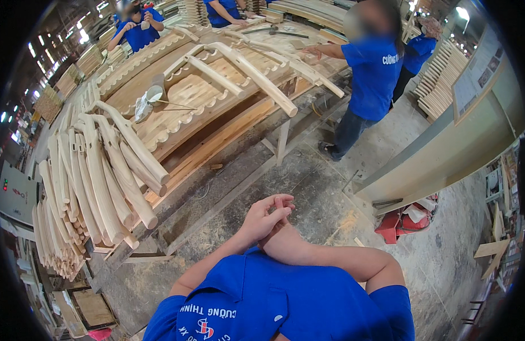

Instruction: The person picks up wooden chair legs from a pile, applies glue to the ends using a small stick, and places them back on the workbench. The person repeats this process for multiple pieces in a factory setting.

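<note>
In front of my chest my two hands are brought together, one crossing the other. My left hand (263,219) comes in from the left and lies over my right hand (279,234), its fingers closed about it. The right hand's fingers are mostly hidden behind the left. I see no tool or workpiece in either hand. Nearest ahead is a long wooden workbench (239,122), at a distance from the hands. On its left end lies a stack of pale, curved wooden legs (111,170).
On the bench are a wooden frame (248,68), scalloped wooden strips (177,122) and a small pot (155,94) with a stick. A co-worker in blue (373,79) stands at the right; others are beyond the bench. A curved board (438,159) and a red object (407,221) are right.
</note>
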The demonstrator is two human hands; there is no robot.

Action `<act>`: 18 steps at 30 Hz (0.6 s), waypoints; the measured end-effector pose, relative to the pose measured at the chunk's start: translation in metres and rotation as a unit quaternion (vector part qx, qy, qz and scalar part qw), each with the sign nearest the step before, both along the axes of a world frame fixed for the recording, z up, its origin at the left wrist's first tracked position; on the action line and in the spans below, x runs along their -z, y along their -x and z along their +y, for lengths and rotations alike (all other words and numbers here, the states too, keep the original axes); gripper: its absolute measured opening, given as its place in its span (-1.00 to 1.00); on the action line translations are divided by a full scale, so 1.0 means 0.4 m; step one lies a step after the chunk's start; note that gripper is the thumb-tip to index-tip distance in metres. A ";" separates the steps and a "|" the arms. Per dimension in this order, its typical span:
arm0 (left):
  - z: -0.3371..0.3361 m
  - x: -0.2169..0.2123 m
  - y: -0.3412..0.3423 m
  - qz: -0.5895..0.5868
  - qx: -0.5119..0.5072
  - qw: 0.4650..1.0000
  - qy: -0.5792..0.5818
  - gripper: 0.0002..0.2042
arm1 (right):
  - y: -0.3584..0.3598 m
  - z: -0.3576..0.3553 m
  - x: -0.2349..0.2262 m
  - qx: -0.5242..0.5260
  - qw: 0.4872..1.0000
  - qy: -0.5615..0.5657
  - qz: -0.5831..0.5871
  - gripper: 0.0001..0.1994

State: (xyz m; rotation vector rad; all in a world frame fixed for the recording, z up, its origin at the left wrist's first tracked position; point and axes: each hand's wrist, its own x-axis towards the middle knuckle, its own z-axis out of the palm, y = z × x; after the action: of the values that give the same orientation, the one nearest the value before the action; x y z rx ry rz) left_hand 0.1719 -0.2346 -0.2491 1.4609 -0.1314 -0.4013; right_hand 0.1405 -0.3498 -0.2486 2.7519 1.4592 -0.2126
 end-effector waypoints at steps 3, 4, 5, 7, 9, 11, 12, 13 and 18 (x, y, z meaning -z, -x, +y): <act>-0.018 -0.003 0.001 -0.003 -0.003 1.000 0.002 -0.66 | -0.001 -0.018 0.010 0.000 1.000 -0.011 -0.013 -0.52; -0.024 -0.002 0.003 -0.005 -0.006 1.000 0.006 -0.66 | -0.002 -0.024 0.012 -0.008 1.000 -0.017 -0.009 -0.52; -0.029 -0.001 0.005 -0.006 -0.009 1.000 0.009 -0.66 | -0.003 -0.030 0.014 -0.015 1.000 -0.023 -0.005 -0.52; -0.041 0.001 0.007 -0.006 -0.018 1.000 0.012 -0.66 | -0.009 -0.044 0.019 -0.020 0.999 -0.049 0.011 -0.52; -0.053 0.001 0.009 0.003 -0.027 1.000 0.013 -0.66 | -0.013 -0.052 0.026 -0.017 0.995 -0.092 0.039 -0.52; -0.063 -0.004 0.013 0.021 -0.038 0.999 0.011 -0.65 | -0.012 -0.060 0.024 -0.019 0.996 -0.072 0.044 -0.51; -0.068 -0.004 0.013 0.020 -0.038 0.999 0.008 -0.65 | -0.013 -0.065 0.020 -0.019 0.997 -0.062 0.045 -0.51; -0.072 -0.004 0.012 0.020 -0.038 0.999 0.004 -0.64 | -0.013 -0.068 0.021 -0.020 0.997 -0.060 0.046 -0.51; -0.088 0.000 0.012 0.026 -0.045 0.999 0.000 -0.66 | -0.019 -0.085 0.039 -0.026 0.994 -0.098 0.041 -0.53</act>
State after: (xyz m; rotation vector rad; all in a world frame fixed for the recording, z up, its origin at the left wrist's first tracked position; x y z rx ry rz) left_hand 0.1669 -0.2696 -0.2489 1.4486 -0.0241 -0.3655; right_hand 0.1482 -0.3836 -0.2641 2.8833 1.6534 -0.1934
